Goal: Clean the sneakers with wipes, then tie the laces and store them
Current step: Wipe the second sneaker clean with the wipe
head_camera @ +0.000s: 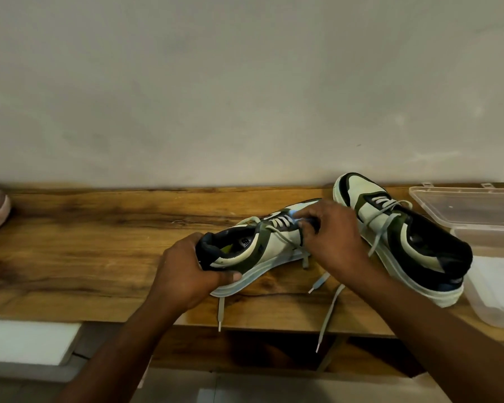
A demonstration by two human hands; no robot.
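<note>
both forearms come up from the bottom edge toward the near sneaker [256, 245], which lies tipped on the wooden counter [99, 242] with its long axis running from the heel at lower left to the toe at upper right. left hand [186, 269] grips the heel collar, fingers over the back and thumb along the sole edge. right hand [329, 234] sits over the midfoot, fingers curled and pinching at the laces [282, 221] near the eyelets; exactly what it holds is hidden under the fingers. loose lace ends trail toward the counter's front edge, so the right hand is the nearer one to draw them up. 2nd sneaker [402, 237] lies just beyond the right wrist, toe toward the wall, beside a clear plastic box [495, 274].
</note>
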